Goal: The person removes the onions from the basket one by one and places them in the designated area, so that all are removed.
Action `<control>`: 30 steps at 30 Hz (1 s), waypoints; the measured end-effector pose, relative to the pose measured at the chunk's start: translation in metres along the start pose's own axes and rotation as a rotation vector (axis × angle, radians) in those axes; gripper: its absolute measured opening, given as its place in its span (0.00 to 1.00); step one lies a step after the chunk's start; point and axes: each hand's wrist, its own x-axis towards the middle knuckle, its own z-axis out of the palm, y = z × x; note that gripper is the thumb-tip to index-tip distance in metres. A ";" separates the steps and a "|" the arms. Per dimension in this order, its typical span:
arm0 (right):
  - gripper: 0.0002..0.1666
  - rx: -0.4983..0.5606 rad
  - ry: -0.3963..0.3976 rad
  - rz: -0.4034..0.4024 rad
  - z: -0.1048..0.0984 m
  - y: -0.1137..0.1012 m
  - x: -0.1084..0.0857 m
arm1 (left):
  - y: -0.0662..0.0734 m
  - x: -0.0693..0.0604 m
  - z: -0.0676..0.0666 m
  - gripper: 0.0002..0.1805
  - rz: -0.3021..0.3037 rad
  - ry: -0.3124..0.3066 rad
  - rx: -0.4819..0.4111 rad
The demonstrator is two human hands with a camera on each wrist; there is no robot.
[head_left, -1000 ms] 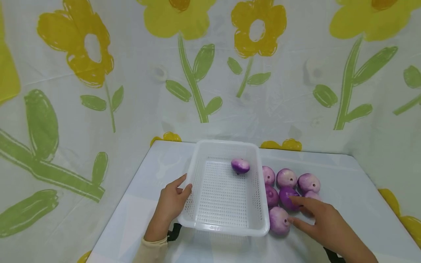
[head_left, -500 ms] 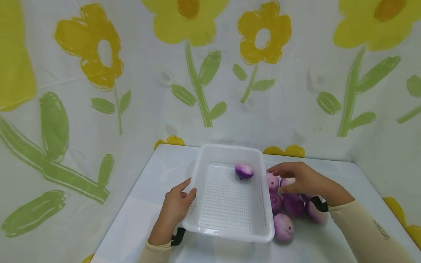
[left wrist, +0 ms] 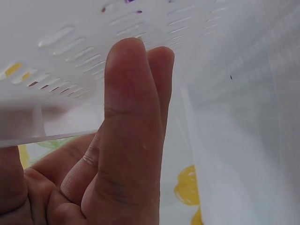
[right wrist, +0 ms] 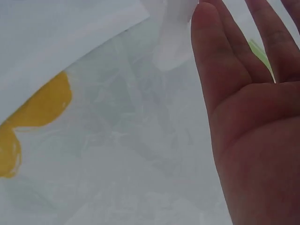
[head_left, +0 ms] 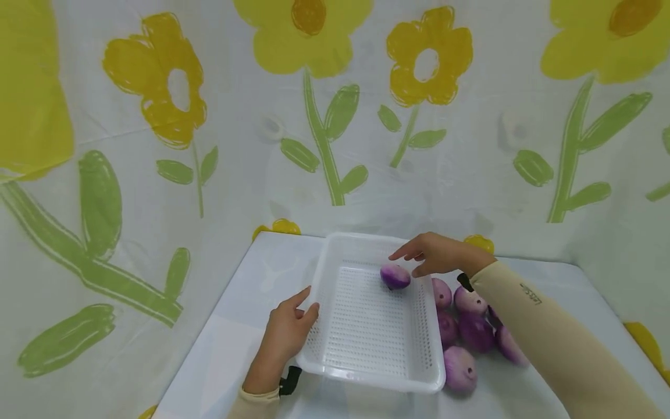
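A white perforated plastic basket [head_left: 366, 326] stands on the table, with one purple-and-white onion [head_left: 395, 277] inside near its far right. My left hand [head_left: 285, 334] rests at the basket's left side, thumb and index finger spread against the rim; in the left wrist view the thumb [left wrist: 131, 131] stands up beside the slotted wall. Reaching over the right rim, my right hand [head_left: 434, 254] has its fingers extended above and beside that onion; whether they touch it cannot be told. The right wrist view shows mostly palm [right wrist: 262, 136].
To the right of the basket sits a group of several onions [head_left: 460, 370], partly hidden by the right sleeve [head_left: 544, 326]. The pale table [head_left: 251, 291] ends at a hanging cloth [head_left: 235, 192] printed with yellow flowers, behind and at the sides.
My right hand has moved from the onion group up and left, over the basket's right rim to the onion inside. Some loose onions have shifted. My left hand stays by the basket.
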 end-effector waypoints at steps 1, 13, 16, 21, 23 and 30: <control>0.35 -0.034 -0.017 0.006 0.000 0.000 0.005 | 0.000 0.000 0.000 0.31 0.002 0.000 0.002; 0.35 -0.223 -0.142 0.076 0.009 -0.010 0.042 | -0.001 -0.001 0.004 0.31 0.021 -0.023 -0.025; 0.32 -0.258 -0.157 0.080 0.010 -0.009 0.046 | 0.000 0.000 0.004 0.31 0.023 -0.028 -0.029; 0.31 -0.300 -0.175 0.086 0.012 -0.006 0.052 | 0.001 0.000 0.003 0.31 0.017 -0.032 -0.025; 0.30 -0.307 -0.175 0.085 0.013 -0.005 0.053 | 0.001 0.000 0.002 0.31 0.015 -0.030 -0.022; 0.32 -0.209 -0.190 0.155 0.021 -0.007 0.057 | 0.001 0.000 0.001 0.31 0.023 -0.016 -0.024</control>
